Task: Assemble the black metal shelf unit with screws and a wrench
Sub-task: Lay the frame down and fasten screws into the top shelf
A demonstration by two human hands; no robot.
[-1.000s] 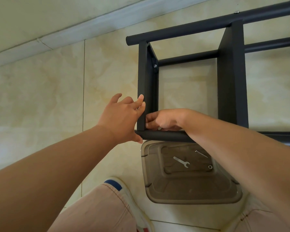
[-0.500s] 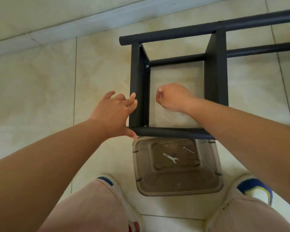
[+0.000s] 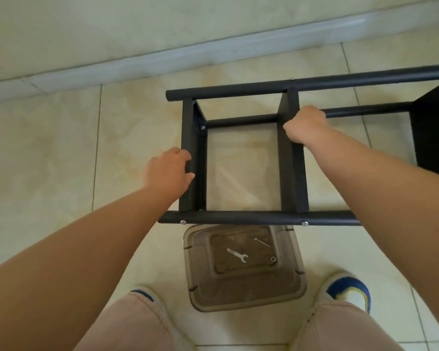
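A black metal shelf unit (image 3: 292, 216) lies on its side on a pale tiled floor (image 3: 48, 148), seen from above by the person working on it. The left hand (image 3: 169, 172) has its grip curled around the outer edge of the end panel (image 3: 192, 158), fingers wrapped onto the black metal. The right hand (image 3: 306, 126) has its grip clenched around the next upright panel (image 3: 290, 173), close to where a thin rear bar (image 3: 241, 120) meets it. Between the 2 grips is an open square bay showing bare floor. Nearer the person than both grips runs the front tube (image 3: 238, 217) of the frame, with 2 silver screw heads (image 3: 182, 221) showing on it. Just below that tube, between the person's knees, sits a clear brown plastic container (image 3: 243, 295). On it lie a small silver wrench (image 3: 237, 255), a long thin screw (image 3: 262, 242) and a small ring-shaped washer or nut (image 3: 273, 259). A shoe with blue trim (image 3: 350, 291) shows under the right forearm. A grey skirting board (image 3: 162, 57) runs along the wall beyond both grips.
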